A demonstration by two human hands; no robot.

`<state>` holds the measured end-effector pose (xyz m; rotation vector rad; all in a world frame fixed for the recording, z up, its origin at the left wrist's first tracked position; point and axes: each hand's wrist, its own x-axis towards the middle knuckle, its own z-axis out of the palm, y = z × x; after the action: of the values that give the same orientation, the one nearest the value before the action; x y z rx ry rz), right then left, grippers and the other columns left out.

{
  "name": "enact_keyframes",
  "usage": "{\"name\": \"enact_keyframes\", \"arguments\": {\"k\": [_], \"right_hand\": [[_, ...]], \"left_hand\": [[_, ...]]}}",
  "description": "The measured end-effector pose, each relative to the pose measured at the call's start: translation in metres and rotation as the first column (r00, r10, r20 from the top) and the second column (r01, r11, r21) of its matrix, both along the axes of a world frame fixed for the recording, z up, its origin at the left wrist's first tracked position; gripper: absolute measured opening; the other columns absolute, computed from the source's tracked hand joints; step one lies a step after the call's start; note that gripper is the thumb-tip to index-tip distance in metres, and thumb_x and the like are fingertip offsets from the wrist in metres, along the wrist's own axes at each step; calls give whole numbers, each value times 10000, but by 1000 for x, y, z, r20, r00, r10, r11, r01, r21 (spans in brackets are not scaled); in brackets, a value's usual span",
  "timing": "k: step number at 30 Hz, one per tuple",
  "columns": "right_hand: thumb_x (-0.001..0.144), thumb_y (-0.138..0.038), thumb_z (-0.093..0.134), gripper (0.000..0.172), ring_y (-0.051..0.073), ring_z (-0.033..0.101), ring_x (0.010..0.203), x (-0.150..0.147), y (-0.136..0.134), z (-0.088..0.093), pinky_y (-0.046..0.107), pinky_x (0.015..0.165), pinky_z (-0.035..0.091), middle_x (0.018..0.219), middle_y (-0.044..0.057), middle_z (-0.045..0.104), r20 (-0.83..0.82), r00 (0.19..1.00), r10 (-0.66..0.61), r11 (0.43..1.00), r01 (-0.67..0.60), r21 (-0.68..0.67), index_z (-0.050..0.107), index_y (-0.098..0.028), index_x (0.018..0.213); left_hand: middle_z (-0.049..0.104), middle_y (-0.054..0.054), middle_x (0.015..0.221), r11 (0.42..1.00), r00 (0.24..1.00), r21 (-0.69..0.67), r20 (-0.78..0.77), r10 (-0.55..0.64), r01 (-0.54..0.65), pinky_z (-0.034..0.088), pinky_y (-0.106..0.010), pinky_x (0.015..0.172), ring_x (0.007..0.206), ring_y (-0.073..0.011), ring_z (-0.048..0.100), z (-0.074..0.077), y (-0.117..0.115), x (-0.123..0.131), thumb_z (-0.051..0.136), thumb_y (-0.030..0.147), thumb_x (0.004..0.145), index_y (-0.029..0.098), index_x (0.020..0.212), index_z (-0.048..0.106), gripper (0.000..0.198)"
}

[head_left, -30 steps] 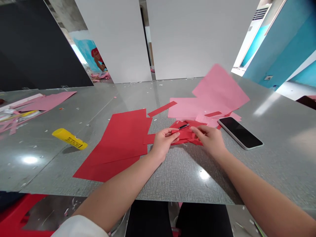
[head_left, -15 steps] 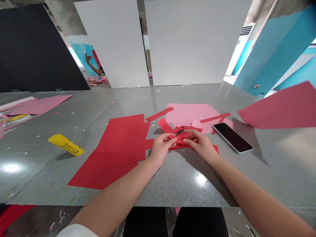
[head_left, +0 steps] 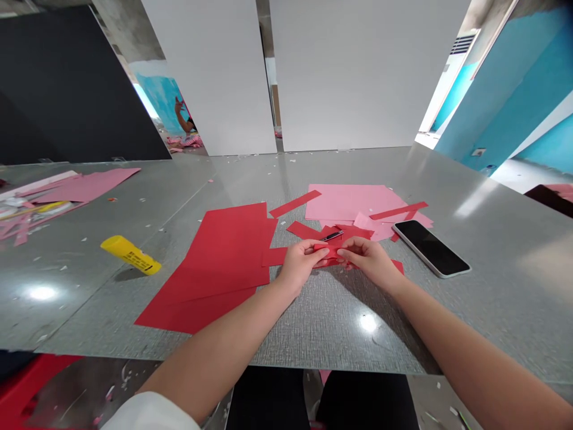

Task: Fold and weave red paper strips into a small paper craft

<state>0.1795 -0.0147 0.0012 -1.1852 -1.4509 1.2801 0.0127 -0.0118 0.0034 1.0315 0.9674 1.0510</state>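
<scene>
head view: a small piece of red paper point(head_left: 332, 253) sits between the two hands, low over the table point(head_left: 313, 325), its longer side seeming to run crosswise from one hand to the other. the left hand point(head_left: 298, 263) has its end pinched between thumb and fingers; the right hand point(head_left: 371, 261) appears to grip the other end the same way, thumb toward the body, though some of its fingertips are hidden. neither hand is nearer, since both are at the paper. just beyond it, on the far side, lies a narrow dark tool point(head_left: 332, 236) with a silvery edge, slanting up to the right; whether it touches the paper i cannot tell.

the loose red strips point(head_left: 304, 230) around the hands are flat, matte and straight-edged, overlapping in a pile. to the left, large red sheets point(head_left: 228, 251) lie smooth and angular, one partly over another. pink sheets point(head_left: 344, 200) lie behind the pile, and a glossy black phone point(head_left: 431, 249) with a pale rounded rim rests to the right. a yellow tube point(head_left: 131, 255) is off to the left. the grey tabletop is finely streaked and shiny, reflecting the light.
</scene>
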Motion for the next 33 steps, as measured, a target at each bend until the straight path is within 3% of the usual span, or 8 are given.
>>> {"name": "enact_keyframes", "arguments": {"k": [33], "right_hand": [[677,-448,651,271,117,551,576,5,0,0,279,581,467,624,4,614,79,996,-50,998,46,46,638,-179,712]], "left_hand": [[675,-70,853,1000,1000,8,-23,-3,3,524,-280,763,759,-122,648,1,-1,0,660,199,720,119,862,644,164]]}}
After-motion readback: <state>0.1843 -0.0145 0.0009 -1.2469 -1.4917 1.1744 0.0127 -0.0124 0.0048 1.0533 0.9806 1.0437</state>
